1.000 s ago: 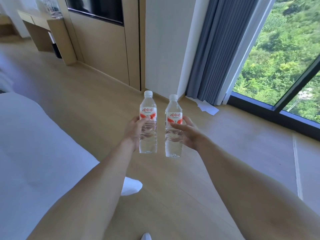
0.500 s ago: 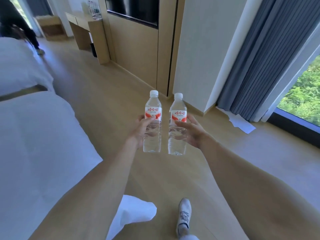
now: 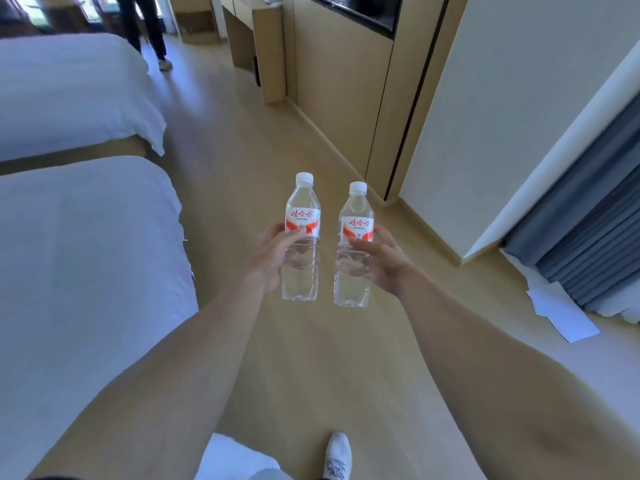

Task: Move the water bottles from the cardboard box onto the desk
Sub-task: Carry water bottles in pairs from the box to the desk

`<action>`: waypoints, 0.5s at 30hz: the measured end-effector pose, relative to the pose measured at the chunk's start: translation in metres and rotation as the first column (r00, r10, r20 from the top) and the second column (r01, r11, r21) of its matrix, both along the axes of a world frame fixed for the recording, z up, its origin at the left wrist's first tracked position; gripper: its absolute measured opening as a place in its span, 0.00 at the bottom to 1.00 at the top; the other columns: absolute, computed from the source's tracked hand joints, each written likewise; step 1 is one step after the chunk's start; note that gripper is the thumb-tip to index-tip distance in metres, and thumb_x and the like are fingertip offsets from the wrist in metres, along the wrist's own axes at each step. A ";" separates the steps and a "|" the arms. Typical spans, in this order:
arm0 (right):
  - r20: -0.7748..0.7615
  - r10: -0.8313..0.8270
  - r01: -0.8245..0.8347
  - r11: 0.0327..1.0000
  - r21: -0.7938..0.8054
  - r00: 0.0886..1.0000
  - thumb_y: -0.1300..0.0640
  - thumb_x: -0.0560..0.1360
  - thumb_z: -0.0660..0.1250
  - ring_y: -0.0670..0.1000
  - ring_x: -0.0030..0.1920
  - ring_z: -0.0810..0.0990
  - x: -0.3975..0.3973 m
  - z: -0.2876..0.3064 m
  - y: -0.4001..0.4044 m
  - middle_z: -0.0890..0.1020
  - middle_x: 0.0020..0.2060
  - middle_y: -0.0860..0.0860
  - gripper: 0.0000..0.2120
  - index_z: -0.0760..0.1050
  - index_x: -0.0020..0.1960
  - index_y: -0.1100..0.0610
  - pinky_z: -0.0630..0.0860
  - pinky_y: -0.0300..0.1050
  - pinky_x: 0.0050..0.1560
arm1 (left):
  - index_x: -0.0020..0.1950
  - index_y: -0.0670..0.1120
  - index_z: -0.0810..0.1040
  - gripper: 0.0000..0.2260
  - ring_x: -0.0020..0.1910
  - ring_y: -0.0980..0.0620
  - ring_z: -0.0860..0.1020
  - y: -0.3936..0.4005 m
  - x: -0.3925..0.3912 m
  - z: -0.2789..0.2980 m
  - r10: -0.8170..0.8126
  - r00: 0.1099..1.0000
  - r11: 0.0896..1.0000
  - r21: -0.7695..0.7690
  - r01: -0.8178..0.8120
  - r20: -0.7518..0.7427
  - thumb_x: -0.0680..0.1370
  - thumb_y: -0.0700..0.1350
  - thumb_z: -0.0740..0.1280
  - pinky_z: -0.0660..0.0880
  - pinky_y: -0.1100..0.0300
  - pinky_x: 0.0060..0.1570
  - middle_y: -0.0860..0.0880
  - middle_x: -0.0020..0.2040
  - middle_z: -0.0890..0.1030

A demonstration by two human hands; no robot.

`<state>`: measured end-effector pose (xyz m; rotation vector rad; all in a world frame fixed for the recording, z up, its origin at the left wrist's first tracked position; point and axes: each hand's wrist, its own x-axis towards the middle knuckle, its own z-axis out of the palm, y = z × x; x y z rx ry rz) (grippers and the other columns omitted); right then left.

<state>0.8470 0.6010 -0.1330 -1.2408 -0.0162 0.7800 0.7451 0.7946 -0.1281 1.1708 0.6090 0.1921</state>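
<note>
Two white beds (image 3: 79,237) at left, wood floor (image 3: 242,161) ahead. Left hand (image 3: 273,259) curled round left bottle (image 3: 301,237), right hand (image 3: 382,259) round right bottle (image 3: 355,247). Held upright, side by side, apart, above floor.

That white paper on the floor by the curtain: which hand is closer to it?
Right. The right hand, holding a bottle, is on the paper's side; the left hand is farther across.
</note>
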 end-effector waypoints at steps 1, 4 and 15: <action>0.005 0.014 -0.014 1.000 -0.003 1.000 0.65 0.70 0.76 0.62 0.52 0.82 0.014 0.002 0.002 0.81 0.56 0.60 0.31 0.68 0.70 0.55 0.77 0.65 0.53 | 0.64 0.38 0.77 0.17 0.51 0.35 0.79 0.000 0.012 0.002 0.015 1.000 1.000 -0.005 -0.015 0.000 0.77 0.41 0.73 0.72 0.28 0.58 0.29 0.59 0.79; 0.019 0.052 -0.052 0.999 -0.002 0.998 0.64 0.68 0.77 0.62 0.52 0.82 0.051 0.003 0.009 0.82 0.55 0.59 0.33 0.68 0.70 0.54 0.75 0.65 0.54 | 0.63 0.37 0.78 0.16 0.52 0.35 0.78 0.006 0.045 0.006 0.048 0.999 0.999 -0.010 -0.048 -0.004 0.77 0.42 0.72 0.72 0.28 0.59 0.28 0.60 0.78; 0.038 0.120 -0.120 0.993 0.015 0.992 0.67 0.72 0.74 0.63 0.53 0.80 0.167 -0.001 0.070 0.79 0.56 0.62 0.31 0.67 0.72 0.58 0.76 0.66 0.57 | 0.59 0.39 0.81 0.14 0.49 0.39 0.81 0.064 0.149 -0.003 0.122 0.991 0.992 0.016 -0.122 -0.050 0.76 0.43 0.74 0.79 0.40 0.52 0.33 0.57 0.82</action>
